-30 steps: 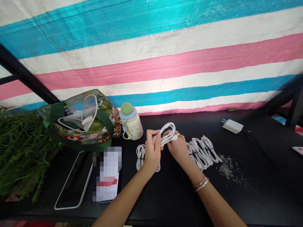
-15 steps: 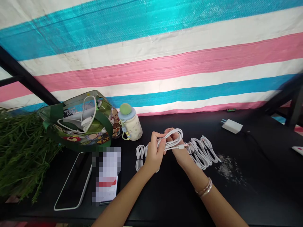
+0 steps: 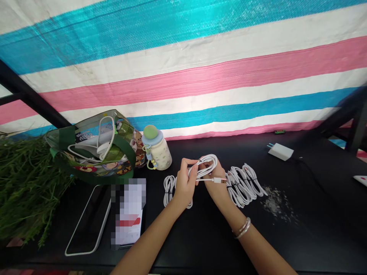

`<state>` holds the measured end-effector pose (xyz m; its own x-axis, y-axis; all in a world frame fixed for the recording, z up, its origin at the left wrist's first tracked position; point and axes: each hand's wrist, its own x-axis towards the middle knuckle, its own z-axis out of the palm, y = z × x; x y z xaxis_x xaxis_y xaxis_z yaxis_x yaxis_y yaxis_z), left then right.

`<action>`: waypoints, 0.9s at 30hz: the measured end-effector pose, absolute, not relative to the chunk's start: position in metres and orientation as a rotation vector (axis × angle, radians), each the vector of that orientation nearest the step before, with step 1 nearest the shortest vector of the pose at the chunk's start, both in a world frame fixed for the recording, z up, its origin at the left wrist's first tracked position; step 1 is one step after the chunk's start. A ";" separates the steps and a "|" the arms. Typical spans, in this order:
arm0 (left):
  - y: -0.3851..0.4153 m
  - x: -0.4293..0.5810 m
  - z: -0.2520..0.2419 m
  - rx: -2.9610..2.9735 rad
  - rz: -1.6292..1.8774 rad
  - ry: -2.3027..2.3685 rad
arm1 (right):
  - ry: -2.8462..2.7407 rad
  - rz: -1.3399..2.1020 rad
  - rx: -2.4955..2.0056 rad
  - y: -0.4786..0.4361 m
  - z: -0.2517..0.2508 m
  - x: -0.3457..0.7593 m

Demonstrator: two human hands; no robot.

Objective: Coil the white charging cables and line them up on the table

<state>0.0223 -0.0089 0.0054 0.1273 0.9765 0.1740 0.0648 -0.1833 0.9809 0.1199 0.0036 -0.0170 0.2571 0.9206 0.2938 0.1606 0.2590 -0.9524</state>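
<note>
A coiled white USB cable (image 3: 211,167) is held up in front of me between both hands. My left hand (image 3: 185,182) is closed, pinching the left end of the coil between thumb and fingers. From the right, my right hand (image 3: 215,187) grips the coil, its fingertips partly hidden behind the loops. One USB plug (image 3: 218,180) juts out below the coil, in front of my right hand. Several more coiled white cables (image 3: 243,185), bound with dark ties, lie beside my right wrist. Another tied white cable (image 3: 169,191) rests left of my left hand, partly covered by it.
On the black table (image 3: 206,244) are a phone (image 3: 88,221), a second lit phone (image 3: 130,214), a lidded bottle (image 3: 159,152) and a see-through bag (image 3: 106,160). Green foliage (image 3: 31,183) fills the left. A white charger (image 3: 280,151) and white crumbs (image 3: 278,204) lie at right.
Both hands have shifted slightly left with the coiled cable. The coil has turned a little, and the plug's metal end now shows more clearly.
</note>
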 end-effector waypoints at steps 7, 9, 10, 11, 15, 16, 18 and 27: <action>-0.010 0.023 0.003 1.412 1.190 1.078 | -1.241 0.516 -1.305 0.001 -0.021 0.119; -0.010 0.024 0.004 1.402 1.192 1.073 | -1.261 0.520 -1.297 0.001 -0.023 0.118; -0.010 0.024 0.004 1.393 1.198 1.072 | -1.269 0.501 -1.300 0.001 -0.024 0.117; -0.010 0.024 0.004 1.384 1.209 1.069 | -1.273 0.464 -1.310 0.001 -0.024 0.117; -0.009 0.023 0.004 1.354 1.283 1.055 | -1.350 0.253 -1.346 -0.002 -0.019 0.116; -0.008 0.022 0.004 1.343 1.300 1.057 | -1.381 0.231 -1.344 -0.003 -0.018 0.116; -0.007 0.022 0.005 1.316 1.322 1.071 | -1.424 0.243 -1.335 -0.004 -0.015 0.117; -0.002 0.019 0.010 1.129 1.462 1.164 | -1.461 0.518 -1.079 -0.007 -0.006 0.114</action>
<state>0.0190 -0.0017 0.0100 -0.1541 0.9820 0.1091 -0.1140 -0.1273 0.9853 0.1136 -0.0067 -0.0060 0.1156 0.8405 0.5294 0.3198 0.4731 -0.8209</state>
